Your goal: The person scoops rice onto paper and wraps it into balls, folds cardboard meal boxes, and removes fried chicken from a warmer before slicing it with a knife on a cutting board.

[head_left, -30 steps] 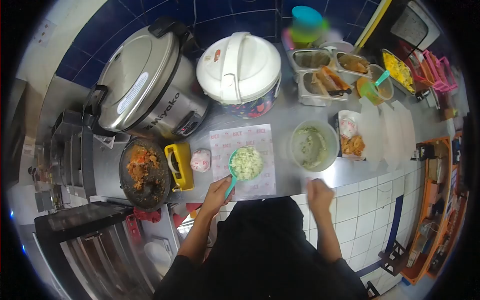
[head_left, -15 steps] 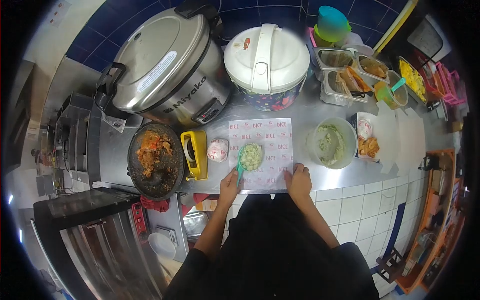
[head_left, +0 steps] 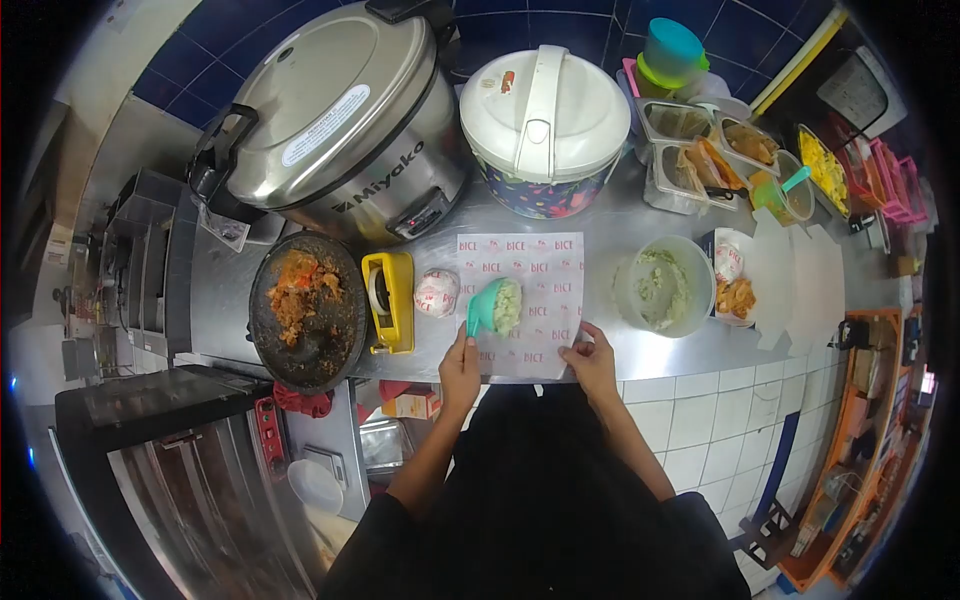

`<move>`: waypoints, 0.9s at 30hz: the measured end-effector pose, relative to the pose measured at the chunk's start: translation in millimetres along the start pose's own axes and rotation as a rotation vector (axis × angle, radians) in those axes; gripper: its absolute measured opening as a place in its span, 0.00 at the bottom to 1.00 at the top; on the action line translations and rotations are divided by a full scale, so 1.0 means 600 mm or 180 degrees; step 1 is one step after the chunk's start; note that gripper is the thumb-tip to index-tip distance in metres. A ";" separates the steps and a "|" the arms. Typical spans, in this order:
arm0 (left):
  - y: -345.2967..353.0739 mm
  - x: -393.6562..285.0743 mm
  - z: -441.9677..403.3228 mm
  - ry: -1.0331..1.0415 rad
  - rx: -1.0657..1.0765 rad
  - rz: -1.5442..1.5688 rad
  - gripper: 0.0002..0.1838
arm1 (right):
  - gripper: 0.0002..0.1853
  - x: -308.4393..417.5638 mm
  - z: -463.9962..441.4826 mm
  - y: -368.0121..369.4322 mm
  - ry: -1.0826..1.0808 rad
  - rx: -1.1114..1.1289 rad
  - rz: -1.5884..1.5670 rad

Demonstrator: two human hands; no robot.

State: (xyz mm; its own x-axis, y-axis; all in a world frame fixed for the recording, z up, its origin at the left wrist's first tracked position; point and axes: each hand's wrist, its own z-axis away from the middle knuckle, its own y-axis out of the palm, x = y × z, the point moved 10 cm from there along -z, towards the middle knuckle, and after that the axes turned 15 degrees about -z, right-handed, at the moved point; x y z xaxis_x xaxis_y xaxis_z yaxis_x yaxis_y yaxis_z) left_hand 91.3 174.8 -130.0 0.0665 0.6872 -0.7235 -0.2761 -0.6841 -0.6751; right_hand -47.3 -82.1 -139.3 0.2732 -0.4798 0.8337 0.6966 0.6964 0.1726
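Note:
My left hand (head_left: 460,378) is closed around the handle of a turquoise rice scoop (head_left: 484,305). The scoop is tilted on its side, its back toward the left, over a printed sheet of wrapping paper (head_left: 545,262). A mound of pale green-flecked rice (head_left: 508,308) shows at the scoop's right side, against the paper. At the sheet's lower right edge, my right hand (head_left: 594,368) has thumb and fingers closed on the paper. A round wrapped bundle (head_left: 436,293) in the same print lies just left of the sheet.
Left stand a yellow tape dispenser (head_left: 389,300) and a stone mortar (head_left: 308,360) with red-brown paste. A tub (head_left: 640,320) with rice remains and an open box (head_left: 800,270) are right. Behind are a steel rice cooker (head_left: 370,190), a white-lidded container (head_left: 500,100) and food trays (head_left: 672,195).
The scoop has turned from facing up to lying on its side, tipping the rice rightward toward the paper. My right hand has shifted slightly and its fingers have curled at the paper's edge.

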 end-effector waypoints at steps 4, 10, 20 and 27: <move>-0.008 -0.095 0.027 0.0619 -0.0075 -0.0751 0.26 | 0.26 0.008 0.002 0.031 0.0046 0.0289 -0.0580; 0.037 -0.169 0.059 0.1374 -0.0208 -0.2412 0.34 | 0.17 0.005 0.000 0.023 0.0062 0.0152 -0.0433; 0.101 -0.122 0.060 0.1766 0.0405 -0.2626 0.40 | 0.13 -0.062 -0.027 -0.042 -0.0021 -0.0179 0.0367; 0.083 -0.123 0.058 0.1592 0.0352 -0.2185 0.36 | 0.37 0.075 0.061 0.035 -0.0927 0.1268 0.1725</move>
State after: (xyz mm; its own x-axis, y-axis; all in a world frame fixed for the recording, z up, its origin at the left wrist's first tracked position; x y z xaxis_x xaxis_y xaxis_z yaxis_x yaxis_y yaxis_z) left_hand 39.5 98.2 -105.4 0.6610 0.7340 -0.1557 -0.1101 -0.1103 -0.9878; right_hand -44.8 -69.3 -78.8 0.2848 0.1098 0.9523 0.2046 0.9636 -0.1722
